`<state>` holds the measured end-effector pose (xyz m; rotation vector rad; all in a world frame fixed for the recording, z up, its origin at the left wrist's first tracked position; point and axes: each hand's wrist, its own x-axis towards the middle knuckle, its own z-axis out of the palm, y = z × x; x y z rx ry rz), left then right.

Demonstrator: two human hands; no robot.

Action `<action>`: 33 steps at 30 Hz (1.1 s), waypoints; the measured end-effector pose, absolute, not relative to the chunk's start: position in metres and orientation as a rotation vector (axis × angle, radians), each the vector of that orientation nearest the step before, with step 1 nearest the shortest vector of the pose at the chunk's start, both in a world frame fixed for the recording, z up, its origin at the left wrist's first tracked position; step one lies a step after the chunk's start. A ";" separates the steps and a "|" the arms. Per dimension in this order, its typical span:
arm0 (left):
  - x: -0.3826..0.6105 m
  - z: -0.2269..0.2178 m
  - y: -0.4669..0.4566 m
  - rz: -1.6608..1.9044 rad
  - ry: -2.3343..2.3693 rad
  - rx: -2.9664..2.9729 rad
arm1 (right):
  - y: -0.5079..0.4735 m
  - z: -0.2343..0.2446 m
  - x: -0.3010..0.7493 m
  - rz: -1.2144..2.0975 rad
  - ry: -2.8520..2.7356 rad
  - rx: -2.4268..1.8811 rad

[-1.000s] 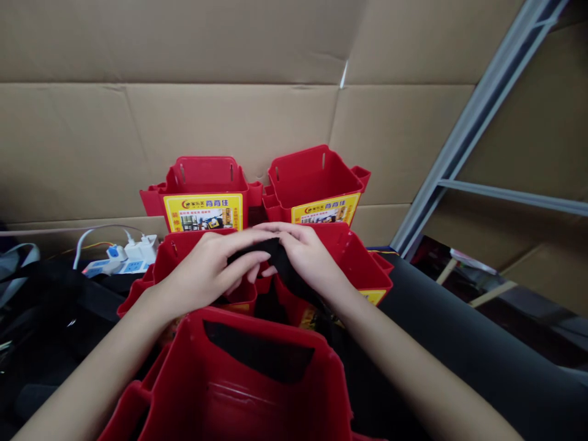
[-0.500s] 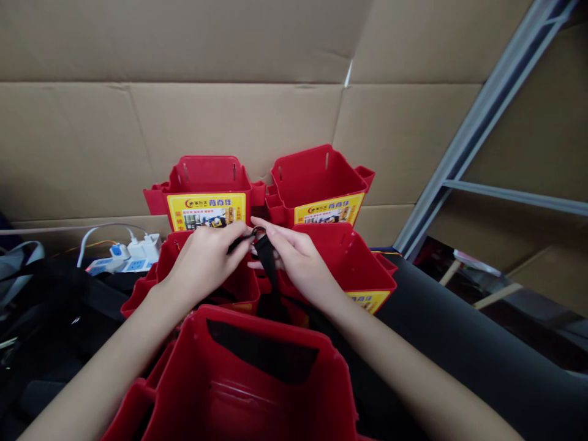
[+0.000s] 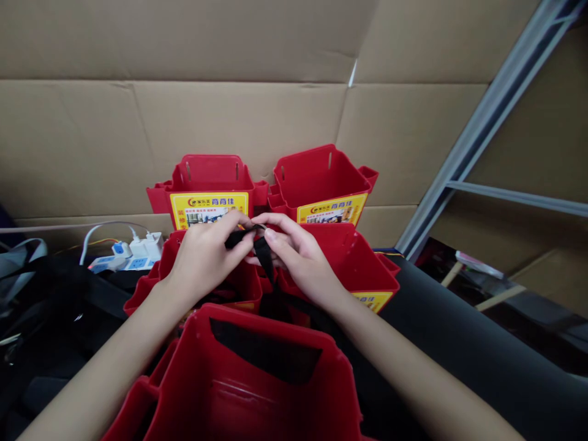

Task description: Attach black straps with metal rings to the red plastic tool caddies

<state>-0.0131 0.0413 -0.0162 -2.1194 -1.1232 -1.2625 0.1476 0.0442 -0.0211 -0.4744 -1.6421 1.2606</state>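
Both my hands meet over a cluster of red plastic bins. My left hand (image 3: 204,260) and my right hand (image 3: 298,257) each pinch a black strap (image 3: 265,255) at its top end. The strap hangs down between the bins toward the nearest red bin (image 3: 257,380), which has a black band across its inside. Below my hands sit two more red bins, one on the left (image 3: 239,288) and one on the right (image 3: 362,263).
Two red bins with yellow labels (image 3: 209,184) (image 3: 321,177) stand at the back against a cardboard wall (image 3: 138,110). A white power strip with plugs (image 3: 126,254) lies to the left. Black bags (image 3: 41,318) lie at the left, a grey metal frame (image 3: 482,110) stands right.
The strap, first wide and flat under my fingers, is now gathered into a narrow end pinched between both hands. My hands rose slightly and drew closer.
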 end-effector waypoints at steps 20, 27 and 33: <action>-0.014 -0.018 0.040 -1.159 -1.081 -2.212 | 0.051 -0.021 0.150 1.375 -1.579 -0.529; -0.018 -0.020 0.044 -1.063 -1.148 -2.140 | 0.054 -0.022 0.151 1.193 -1.721 -0.578; -0.017 -0.020 0.046 -1.072 -1.095 -2.285 | 0.056 -0.022 0.155 0.801 -1.778 -0.668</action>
